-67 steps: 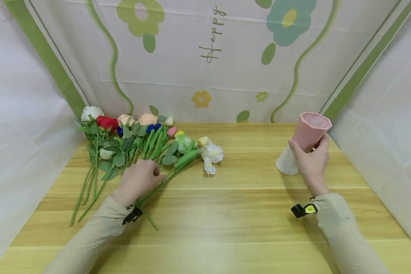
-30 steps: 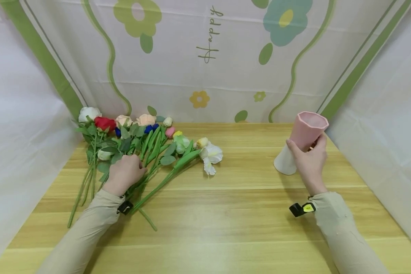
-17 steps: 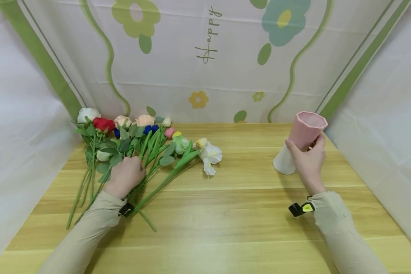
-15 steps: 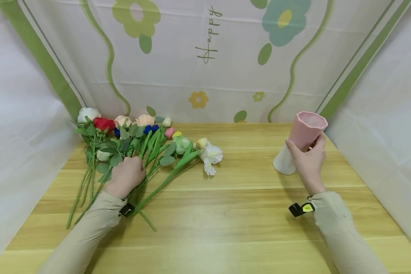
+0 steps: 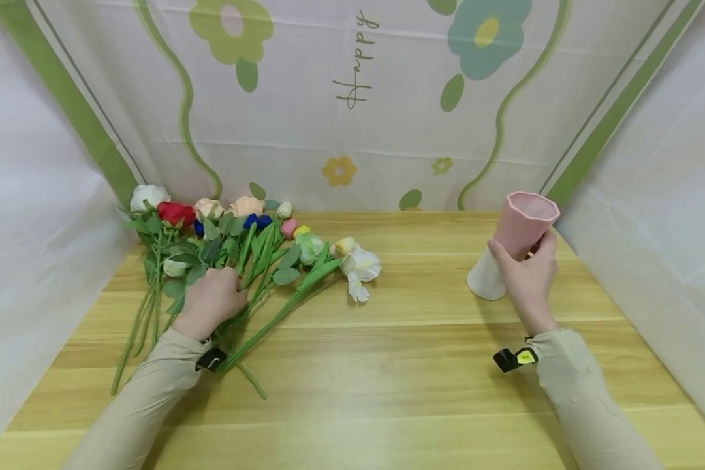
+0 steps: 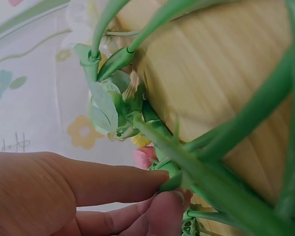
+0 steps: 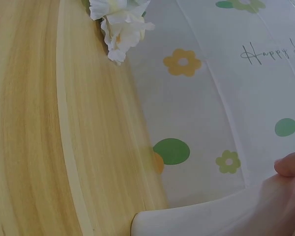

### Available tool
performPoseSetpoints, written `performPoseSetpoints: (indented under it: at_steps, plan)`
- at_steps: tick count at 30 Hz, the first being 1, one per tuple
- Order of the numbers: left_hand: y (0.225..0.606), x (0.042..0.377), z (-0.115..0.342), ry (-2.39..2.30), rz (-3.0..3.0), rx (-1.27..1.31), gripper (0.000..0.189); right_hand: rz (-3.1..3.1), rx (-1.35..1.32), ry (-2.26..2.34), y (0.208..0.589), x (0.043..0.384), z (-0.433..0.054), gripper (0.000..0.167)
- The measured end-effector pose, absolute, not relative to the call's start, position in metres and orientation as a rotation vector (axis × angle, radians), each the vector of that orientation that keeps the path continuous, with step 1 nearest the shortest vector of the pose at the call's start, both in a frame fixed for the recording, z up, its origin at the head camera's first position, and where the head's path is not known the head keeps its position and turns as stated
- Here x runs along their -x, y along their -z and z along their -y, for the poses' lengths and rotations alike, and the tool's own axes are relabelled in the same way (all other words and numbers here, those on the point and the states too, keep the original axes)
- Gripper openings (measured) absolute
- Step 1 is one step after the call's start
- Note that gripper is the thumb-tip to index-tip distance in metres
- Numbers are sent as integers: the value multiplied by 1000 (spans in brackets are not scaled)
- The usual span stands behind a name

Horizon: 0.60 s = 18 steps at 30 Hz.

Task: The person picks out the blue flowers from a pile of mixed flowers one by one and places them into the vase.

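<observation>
at right, a likely slippery vase (image 5: 516,230) is gripped midway by the right hand (image 5: 530,279); by the left hand (image 5: 213,299), a bendy-looking stem (image 6: 171,182) is pinched.

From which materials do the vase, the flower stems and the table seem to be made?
Vase: probably ceramic, perhaps plastic; smooth, mostly matte, with a crisp faceted rim.
Flower stems: likely moulded plastic; evenly green, with collar-like joints in the left wrist view.
Table: wood or wood-look laminate; grain shows, and pale glare suggests a satin finish.
</observation>
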<state>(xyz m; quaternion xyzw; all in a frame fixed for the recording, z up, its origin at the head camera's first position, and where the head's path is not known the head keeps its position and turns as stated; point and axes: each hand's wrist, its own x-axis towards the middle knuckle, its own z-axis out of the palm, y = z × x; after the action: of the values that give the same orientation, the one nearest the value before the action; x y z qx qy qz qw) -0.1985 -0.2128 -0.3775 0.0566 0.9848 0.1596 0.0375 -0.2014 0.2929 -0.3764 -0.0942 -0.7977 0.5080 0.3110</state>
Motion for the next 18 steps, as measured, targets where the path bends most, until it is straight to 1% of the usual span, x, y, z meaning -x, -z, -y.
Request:
performPoseSetpoints:
  at_steps: [10, 18]
  plan:
    - [362, 194, 212, -506, -3061, -140, 50, 2100, 259, -1346, 376, 202, -293, 79]
    - [357, 191, 212, -536, -3101, -158, 52, 2114, 263, -1343, 375, 200, -292, 78]
